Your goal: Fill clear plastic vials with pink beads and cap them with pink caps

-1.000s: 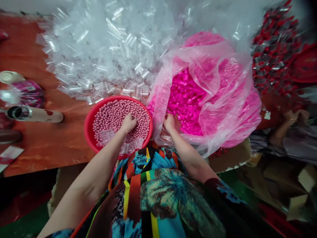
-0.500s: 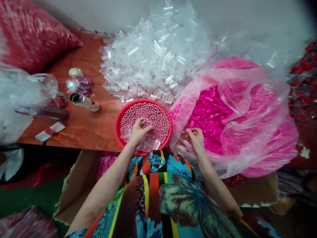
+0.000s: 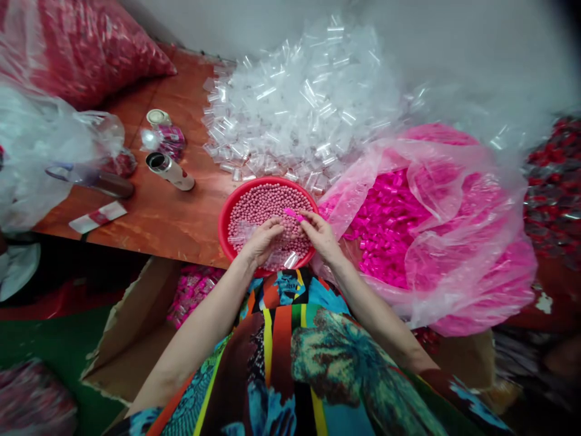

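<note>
A red bowl (image 3: 223,225) filled with small pink beads (image 3: 254,203) stands at the table's front edge. Over its right part, my right hand (image 3: 320,233) pinches a bright pink plastic piece (image 3: 291,212) between thumb and fingers. My left hand (image 3: 265,239) is closed above the beads, left of my right hand; what it holds, if anything, is too small to make out. Clear plastic pieces (image 3: 290,260) lie on the beads near the front rim. Right of the bowl, an open bag (image 3: 463,224) holds many bright pink pieces (image 3: 390,224).
Behind the bowl rises a heap of clear plastic tubes (image 3: 299,103). On the left of the table (image 3: 200,218) stand a metallic cup (image 3: 170,171), a dark bottle (image 3: 111,183) and filled bags (image 3: 100,48). Below is a cardboard box (image 3: 131,327) with pink pieces.
My right hand has moved left from the pink bag to above the bowl, with a pink piece in its fingers. My left hand has turned and its fingers have closed. The view has shifted slightly.
</note>
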{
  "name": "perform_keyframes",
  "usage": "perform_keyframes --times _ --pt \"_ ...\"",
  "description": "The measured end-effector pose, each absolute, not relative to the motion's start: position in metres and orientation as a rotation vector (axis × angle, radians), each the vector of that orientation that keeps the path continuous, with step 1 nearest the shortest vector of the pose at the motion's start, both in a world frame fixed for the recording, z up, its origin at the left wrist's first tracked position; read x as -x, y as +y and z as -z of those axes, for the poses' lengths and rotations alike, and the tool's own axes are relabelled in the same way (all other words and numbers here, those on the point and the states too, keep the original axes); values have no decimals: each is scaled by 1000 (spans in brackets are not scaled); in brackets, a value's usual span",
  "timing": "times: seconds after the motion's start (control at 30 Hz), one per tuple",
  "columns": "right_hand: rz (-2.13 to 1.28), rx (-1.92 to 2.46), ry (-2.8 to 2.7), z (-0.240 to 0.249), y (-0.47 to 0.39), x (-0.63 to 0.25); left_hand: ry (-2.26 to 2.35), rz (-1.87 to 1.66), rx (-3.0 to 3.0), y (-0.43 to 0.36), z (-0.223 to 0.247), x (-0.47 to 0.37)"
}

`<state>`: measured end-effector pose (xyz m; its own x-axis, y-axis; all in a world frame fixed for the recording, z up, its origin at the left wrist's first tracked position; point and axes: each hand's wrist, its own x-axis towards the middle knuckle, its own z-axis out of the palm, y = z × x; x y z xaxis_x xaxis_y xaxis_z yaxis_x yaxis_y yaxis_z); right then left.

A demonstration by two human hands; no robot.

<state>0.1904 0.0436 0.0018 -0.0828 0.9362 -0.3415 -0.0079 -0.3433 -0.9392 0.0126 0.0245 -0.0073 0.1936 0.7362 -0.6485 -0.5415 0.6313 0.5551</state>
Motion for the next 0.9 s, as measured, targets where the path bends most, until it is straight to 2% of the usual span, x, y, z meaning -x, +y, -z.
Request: perform_keyframes --times 0.17,0.47,0.7,0.9 --pt "-1458 1446 -1046 -2 50 -184 1086 -977 -243 22 4 -10" --pt "-1271 1343 -1475 -4 43 -185 1003 -971 -242 19 -3 -13" --pt "-1499 1380 -1274 -5 44 -183 898 -974 -157 20 -6 -13" --pt "-1306 1414 -1315 -2 47 -185 847 -956 -111 20 -8 -10"
